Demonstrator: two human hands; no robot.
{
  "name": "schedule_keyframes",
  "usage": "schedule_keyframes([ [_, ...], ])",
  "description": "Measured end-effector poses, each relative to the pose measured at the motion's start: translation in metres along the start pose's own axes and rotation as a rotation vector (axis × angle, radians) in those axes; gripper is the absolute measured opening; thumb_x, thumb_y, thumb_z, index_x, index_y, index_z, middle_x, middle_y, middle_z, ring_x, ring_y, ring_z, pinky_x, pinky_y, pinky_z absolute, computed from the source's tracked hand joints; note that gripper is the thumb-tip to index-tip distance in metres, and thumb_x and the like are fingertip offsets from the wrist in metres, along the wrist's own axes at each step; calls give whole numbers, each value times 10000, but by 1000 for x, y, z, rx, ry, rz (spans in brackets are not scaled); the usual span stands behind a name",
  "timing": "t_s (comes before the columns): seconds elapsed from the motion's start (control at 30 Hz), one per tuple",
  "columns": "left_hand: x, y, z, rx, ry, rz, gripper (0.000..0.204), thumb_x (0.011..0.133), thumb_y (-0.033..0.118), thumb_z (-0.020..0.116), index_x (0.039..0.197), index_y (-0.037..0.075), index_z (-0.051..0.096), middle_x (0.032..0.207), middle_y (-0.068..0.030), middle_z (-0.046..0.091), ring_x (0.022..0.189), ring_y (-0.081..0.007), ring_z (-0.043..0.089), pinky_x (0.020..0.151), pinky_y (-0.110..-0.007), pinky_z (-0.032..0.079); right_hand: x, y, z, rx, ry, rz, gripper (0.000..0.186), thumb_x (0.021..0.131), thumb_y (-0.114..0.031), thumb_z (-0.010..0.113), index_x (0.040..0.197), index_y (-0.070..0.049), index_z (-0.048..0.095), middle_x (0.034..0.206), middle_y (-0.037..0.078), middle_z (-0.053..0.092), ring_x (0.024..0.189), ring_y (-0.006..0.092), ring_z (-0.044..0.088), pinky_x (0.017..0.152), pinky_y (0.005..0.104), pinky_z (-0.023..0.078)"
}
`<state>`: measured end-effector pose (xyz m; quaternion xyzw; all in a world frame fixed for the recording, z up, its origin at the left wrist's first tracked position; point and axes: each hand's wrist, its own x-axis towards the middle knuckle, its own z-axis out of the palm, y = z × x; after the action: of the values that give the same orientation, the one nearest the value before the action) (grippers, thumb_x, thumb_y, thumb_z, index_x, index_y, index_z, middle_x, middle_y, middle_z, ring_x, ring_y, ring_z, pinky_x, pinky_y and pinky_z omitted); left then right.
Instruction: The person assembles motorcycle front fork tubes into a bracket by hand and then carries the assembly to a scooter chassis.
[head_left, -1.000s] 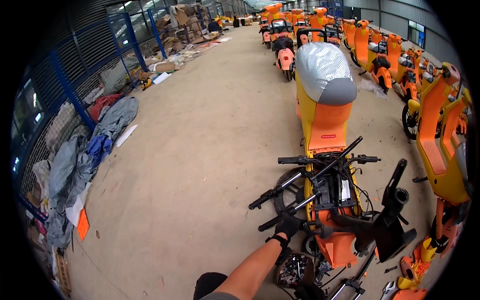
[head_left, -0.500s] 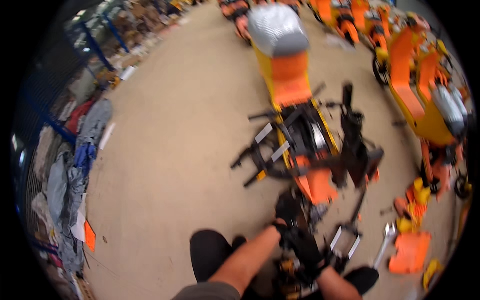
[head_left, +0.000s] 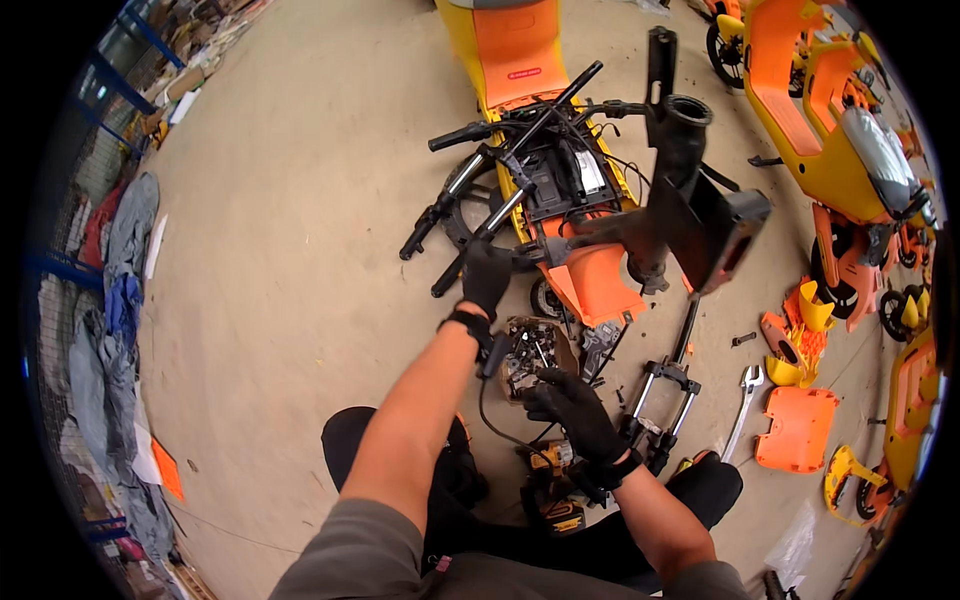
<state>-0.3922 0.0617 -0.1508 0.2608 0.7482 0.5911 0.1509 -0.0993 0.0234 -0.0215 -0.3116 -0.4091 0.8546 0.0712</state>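
My gloved left hand is closed on the black metal frame, at its left end; the frame lies across a partly dismantled yellow-orange scooter. Chrome fork tubes and handlebars rest on it. Below, my gloved right hand is open, fingers slightly bent, at the lower edge of a box of bolts and small fittings. A yellow power drill lies under that hand. A second fork assembly and a large wrench lie to the right.
Orange and yellow scooters stand along the right, with loose orange panels and yellow parts on the floor. Along the left are blue metal posts, grey tarps and piled cardboard. My knees show at the bottom.
The view has tilted down. My right hand has come into view and now sits by the parts box. My left hand is again at the frame after appearing lower half a second ago.
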Motion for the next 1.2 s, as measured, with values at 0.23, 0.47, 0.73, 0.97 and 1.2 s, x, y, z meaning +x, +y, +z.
schedule_keyframes([
  [0.23,48,-32,-1,629,-242,150,290,826,265,685,971,15,711,913,-185,734,855,-340,705,779,-466,531,2,-9,-14,-238,153,-96,342,1027,-195,605,1303,-1,546,1032,99,685,922,183,683,818,330,570],
  [0.47,4,5,12,342,55,-445,359,886,226,604,1142,-23,643,1058,-256,702,1040,-402,696,891,-487,559,5,-27,-32,-456,309,-288,479,1098,-378,453,1384,4,489,1059,112,656,858,165,636,785,310,555],
  [0.73,10,15,2,250,126,-515,321,938,220,565,1173,26,665,1106,-225,714,1078,-385,688,931,-488,543,-4,-54,-43,-703,616,-444,407,1082,-324,486,1279,22,567,895,91,659,824,164,622,733,317,536],
  [0.97,77,-53,7,852,-307,39,330,966,286,529,1174,94,698,1060,-188,716,1024,-320,697,950,-431,501,-3,-80,-53,-1175,915,-791,457,1005,-41,605,1435,18,461,1333,152,567,1193,237,565,1023,373,482],
  [1.2,135,13,9,460,-241,-162,337,920,332,656,1115,62,706,965,-208,716,954,-353,703,832,-447,529,17,-116,-4,-1523,729,-772,397,872,3,646,1266,-53,642,1389,173,480,1331,334,462,1097,432,380],
])
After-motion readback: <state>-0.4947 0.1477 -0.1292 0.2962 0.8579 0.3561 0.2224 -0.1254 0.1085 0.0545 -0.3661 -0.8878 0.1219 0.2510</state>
